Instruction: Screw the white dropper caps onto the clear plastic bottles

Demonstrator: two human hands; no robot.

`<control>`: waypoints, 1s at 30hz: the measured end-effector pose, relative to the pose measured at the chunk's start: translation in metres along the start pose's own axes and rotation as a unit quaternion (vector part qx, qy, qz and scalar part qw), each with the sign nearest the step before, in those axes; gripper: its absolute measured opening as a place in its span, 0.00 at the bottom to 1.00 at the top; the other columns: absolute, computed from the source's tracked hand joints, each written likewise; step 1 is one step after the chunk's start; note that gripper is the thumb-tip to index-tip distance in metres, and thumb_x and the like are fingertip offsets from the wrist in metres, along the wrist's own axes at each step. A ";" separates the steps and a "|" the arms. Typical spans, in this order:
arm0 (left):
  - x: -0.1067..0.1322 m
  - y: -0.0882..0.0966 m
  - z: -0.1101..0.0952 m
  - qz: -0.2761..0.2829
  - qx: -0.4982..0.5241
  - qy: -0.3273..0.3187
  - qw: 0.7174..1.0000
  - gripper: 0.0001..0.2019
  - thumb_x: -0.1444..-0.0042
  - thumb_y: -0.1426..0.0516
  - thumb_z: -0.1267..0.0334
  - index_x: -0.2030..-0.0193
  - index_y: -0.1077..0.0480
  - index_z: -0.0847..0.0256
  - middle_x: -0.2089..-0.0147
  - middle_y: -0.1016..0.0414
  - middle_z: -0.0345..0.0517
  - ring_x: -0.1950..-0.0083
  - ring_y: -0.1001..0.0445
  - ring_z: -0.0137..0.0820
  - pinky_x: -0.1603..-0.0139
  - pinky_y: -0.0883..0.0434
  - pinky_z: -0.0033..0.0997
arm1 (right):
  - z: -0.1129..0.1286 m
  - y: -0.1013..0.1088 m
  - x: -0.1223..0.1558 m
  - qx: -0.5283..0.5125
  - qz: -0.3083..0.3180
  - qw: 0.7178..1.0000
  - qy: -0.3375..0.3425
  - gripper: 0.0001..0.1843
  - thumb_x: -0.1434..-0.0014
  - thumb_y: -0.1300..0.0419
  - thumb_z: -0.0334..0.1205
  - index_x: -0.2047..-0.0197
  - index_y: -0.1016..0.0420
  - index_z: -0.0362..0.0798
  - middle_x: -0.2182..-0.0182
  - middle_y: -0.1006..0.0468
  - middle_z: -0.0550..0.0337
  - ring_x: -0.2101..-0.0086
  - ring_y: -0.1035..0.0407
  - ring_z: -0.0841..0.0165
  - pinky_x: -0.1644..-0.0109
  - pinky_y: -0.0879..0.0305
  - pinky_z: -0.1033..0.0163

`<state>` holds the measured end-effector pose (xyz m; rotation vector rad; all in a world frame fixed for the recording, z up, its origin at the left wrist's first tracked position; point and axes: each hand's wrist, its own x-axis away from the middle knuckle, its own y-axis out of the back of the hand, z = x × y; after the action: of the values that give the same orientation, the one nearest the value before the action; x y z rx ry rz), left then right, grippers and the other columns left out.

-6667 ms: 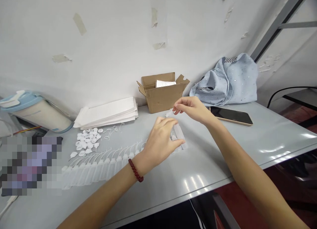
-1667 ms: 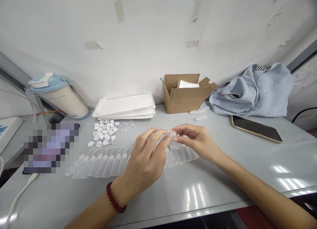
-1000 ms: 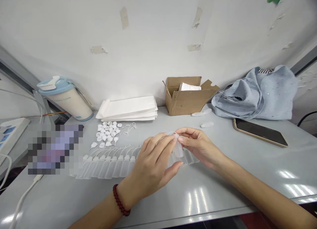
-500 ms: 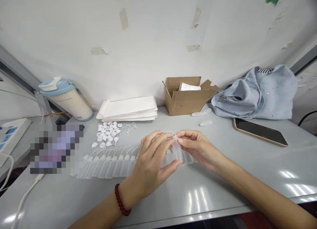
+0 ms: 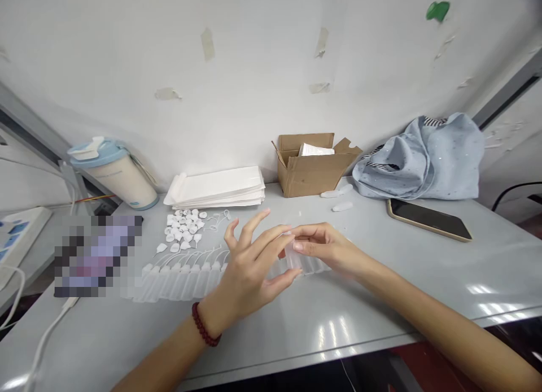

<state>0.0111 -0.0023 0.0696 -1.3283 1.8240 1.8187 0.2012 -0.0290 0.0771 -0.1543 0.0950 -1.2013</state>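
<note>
A small translucent plastic bottle (image 5: 292, 258) is upright between my two hands. My left hand (image 5: 254, 265), with a dark red bead bracelet on its wrist, has its thumb near the bottle's base and its forefingers at the top; its other fingers are raised and spread. Thumb and fingertips of my right hand (image 5: 326, 246) pinch the bottle's upper end, partly hiding it. Under and beside the hands lies a row of similar bottles (image 5: 182, 282) with thin looped straps. Behind the row's left part is a pile of small white caps (image 5: 183, 228).
At the back stand a tumbler (image 5: 121, 180), a stack of white envelopes (image 5: 215, 188) and an open cardboard box (image 5: 311, 174). Loose clear pieces (image 5: 342, 207) lie before the box. A phone (image 5: 427, 220) and a blue cloth bag (image 5: 449, 160) are at right.
The rear fingers of my left hand have lifted and spread away from the bottle. Both hands and the bottle sit slightly further left in view, and the camera has turned a little.
</note>
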 end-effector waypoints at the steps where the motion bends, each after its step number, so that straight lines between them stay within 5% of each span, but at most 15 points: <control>1: -0.001 0.000 0.001 0.006 0.001 -0.009 1.000 0.16 0.46 0.39 0.59 0.51 0.31 0.59 0.51 0.22 0.48 0.38 0.37 0.53 0.38 0.54 0.62 | 0.000 -0.001 0.000 0.000 0.008 1.000 0.001 0.11 0.42 0.37 0.40 0.56 0.21 0.47 0.67 0.21 0.58 0.61 0.28 0.67 0.53 0.35 0.60; 5: -0.004 0.006 0.005 0.050 0.047 -0.021 0.997 0.19 0.46 0.38 0.62 0.47 0.32 0.59 0.47 0.25 0.50 0.38 0.38 0.50 0.41 0.43 0.58 | 0.001 0.003 -0.002 0.038 0.018 0.999 0.006 0.13 0.44 0.36 0.40 0.56 0.21 0.46 0.68 0.21 0.60 0.68 0.28 0.71 0.61 0.33 0.64; 10: 0.017 0.031 -0.003 0.144 0.124 0.027 0.981 0.25 0.47 0.38 0.65 0.42 0.36 0.58 0.45 0.28 0.51 0.41 0.38 0.44 0.43 0.34 0.51 | 0.008 0.023 -0.004 0.137 0.112 0.984 -0.028 0.15 0.45 0.35 0.42 0.56 0.22 0.45 0.65 0.19 0.56 0.64 0.26 0.67 0.63 0.32 0.64; 19: 0.085 0.068 -0.014 0.255 0.152 0.130 0.946 0.25 0.49 0.38 0.68 0.43 0.35 0.54 0.46 0.27 0.49 0.43 0.34 0.41 0.46 0.27 0.46 | 0.017 0.068 -0.009 0.153 -0.130 0.978 0.046 0.14 0.49 0.34 0.48 0.68 0.22 0.44 0.70 0.21 0.55 0.74 0.29 0.70 0.74 0.37 0.65; 30: 0.092 0.066 -0.011 0.259 0.055 0.120 0.957 0.20 0.46 0.39 0.63 0.46 0.34 0.56 0.41 0.32 0.51 0.40 0.36 0.44 0.45 0.29 0.51 | 0.011 0.100 -0.011 0.218 -0.352 0.906 0.091 0.11 0.51 0.34 0.44 0.74 0.26 0.44 0.75 0.23 0.55 0.79 0.34 0.73 0.79 0.44 0.67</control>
<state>-0.0832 -0.0625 0.0500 -1.1445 2.5578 1.8028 0.2909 0.0171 0.0708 0.3519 -0.0796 -1.9274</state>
